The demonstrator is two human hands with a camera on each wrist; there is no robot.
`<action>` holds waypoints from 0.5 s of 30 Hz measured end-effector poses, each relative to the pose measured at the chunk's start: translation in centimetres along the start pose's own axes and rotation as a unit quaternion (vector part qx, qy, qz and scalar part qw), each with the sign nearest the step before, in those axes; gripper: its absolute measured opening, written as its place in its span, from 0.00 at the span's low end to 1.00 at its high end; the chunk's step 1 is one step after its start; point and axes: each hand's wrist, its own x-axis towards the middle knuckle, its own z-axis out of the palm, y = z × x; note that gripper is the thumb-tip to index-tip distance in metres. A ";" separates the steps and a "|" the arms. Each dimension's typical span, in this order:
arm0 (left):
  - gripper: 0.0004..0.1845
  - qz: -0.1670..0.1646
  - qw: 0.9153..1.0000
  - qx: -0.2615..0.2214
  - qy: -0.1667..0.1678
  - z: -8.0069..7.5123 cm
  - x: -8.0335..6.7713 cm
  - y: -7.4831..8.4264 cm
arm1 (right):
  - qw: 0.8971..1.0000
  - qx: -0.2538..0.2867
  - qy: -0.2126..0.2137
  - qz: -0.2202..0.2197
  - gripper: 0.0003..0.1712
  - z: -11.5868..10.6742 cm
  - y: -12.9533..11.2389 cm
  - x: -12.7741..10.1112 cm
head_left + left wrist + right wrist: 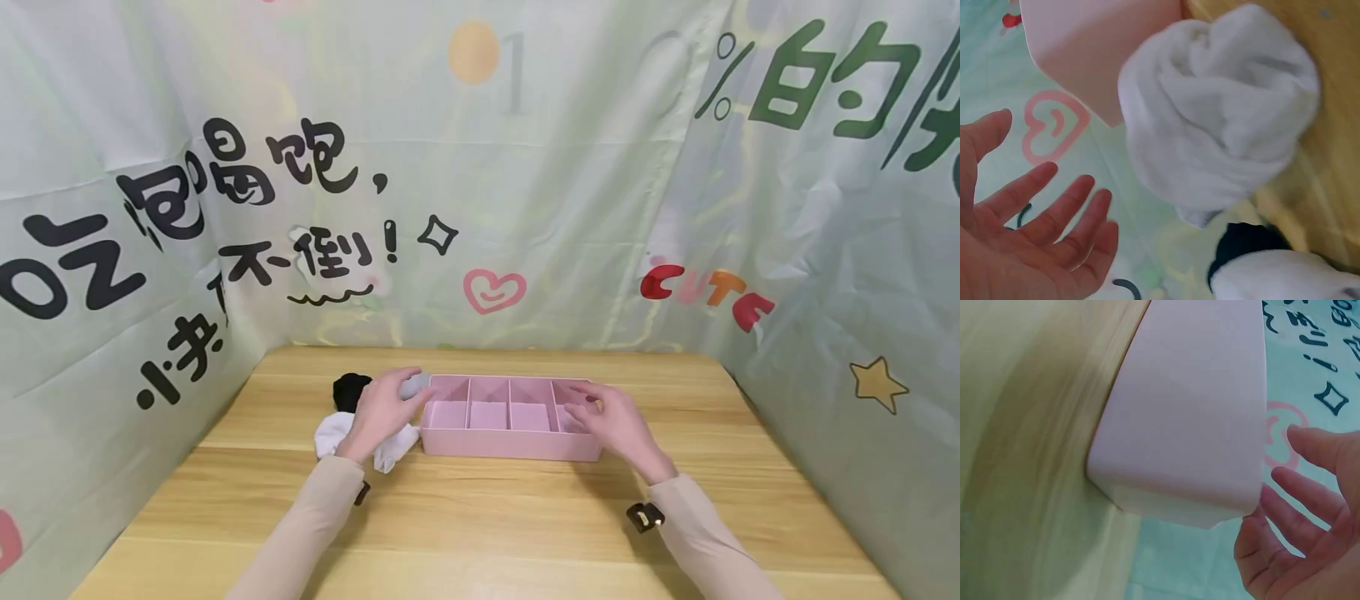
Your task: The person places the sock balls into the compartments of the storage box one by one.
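A pink divided storage box (510,444) with several compartments in a row sits on the wooden table. My left hand (378,412) hovers by its left end, fingers spread and holding nothing. Below and beside that hand lie bunched white cloths (396,448), with a black cloth bundle (350,392) behind. A light grey bundle (413,386) shows just past the left fingers, partly hidden. In the left wrist view, one white cloth (1216,112) looks crumpled into a ball. My right hand (618,425) is at the box's right end, fingers loosely bent, fingertips right at the rim.
The wooden table (487,525) runs back to a printed fabric backdrop (570,208), which also rises along the left and right sides. A black band with a small device (646,517) is at my right wrist, and a dark one (362,493) at my left.
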 end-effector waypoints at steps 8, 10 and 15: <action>0.24 -0.061 0.990 -0.128 -0.013 -1.0 -0.4 -2.7 | 0.992 0.087 0.030 0.088 0.22 -0.7 1.5 -0.3; 0.23 -0.072 0.986 -0.149 -0.009 -1.3 -0.5 -3.2 | 0.987 0.115 0.032 0.109 0.22 -0.8 1.8 -0.3; 0.22 -0.085 0.971 -0.225 -0.006 -1.9 -0.6 -4.8 | 0.965 0.217 0.016 0.145 0.25 -1.0 2.5 -0.5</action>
